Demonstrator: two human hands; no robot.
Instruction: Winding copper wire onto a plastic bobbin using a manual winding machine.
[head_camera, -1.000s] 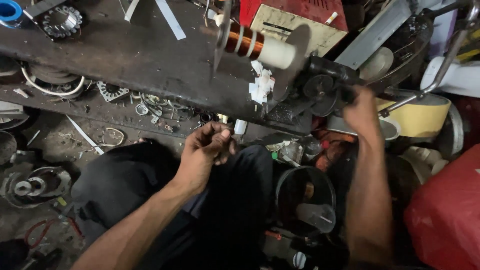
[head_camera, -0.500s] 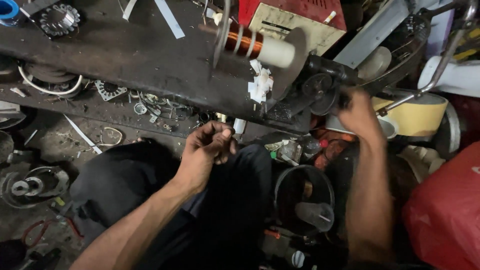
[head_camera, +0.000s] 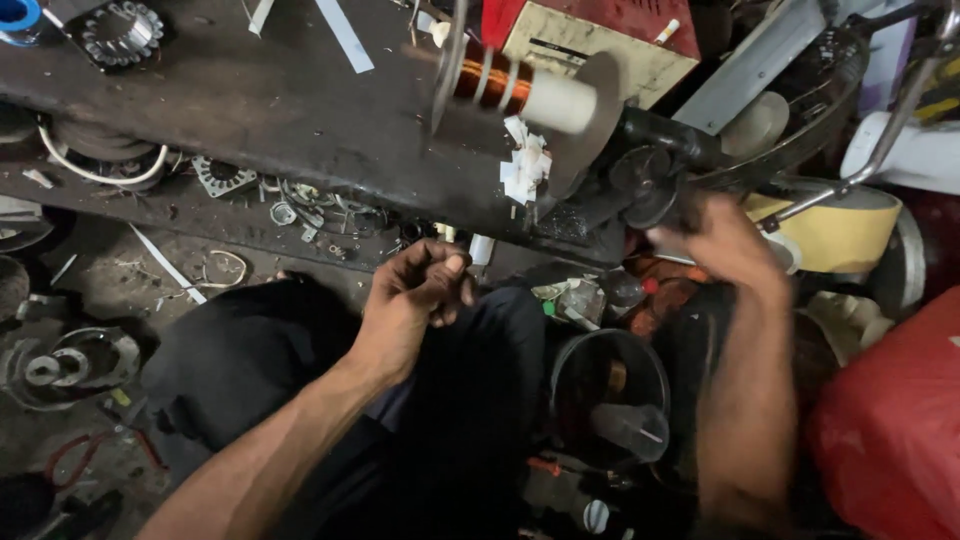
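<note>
Head view: right hand (head_camera: 722, 240) clamped on crank handle (head_camera: 648, 185); copper coil (head_camera: 492, 78) up-left.

Two hands are counted: the left hand (head_camera: 420, 295), curled closed below the worktop (head_camera: 250, 110) edge, and the right hand (head_camera: 725, 240), blurred beside a black crank wheel (head_camera: 645, 180). One copper coil (head_camera: 490, 78) is seen on one spindle, above and between the two. One round toothed metal part (head_camera: 122, 30) and one roll of blue tape (head_camera: 18, 15) are counted far left of the left hand. Two pale strips (head_camera: 340, 35) lie on the worktop. One dark bucket (head_camera: 610, 395) is counted just below the right hand.
</note>
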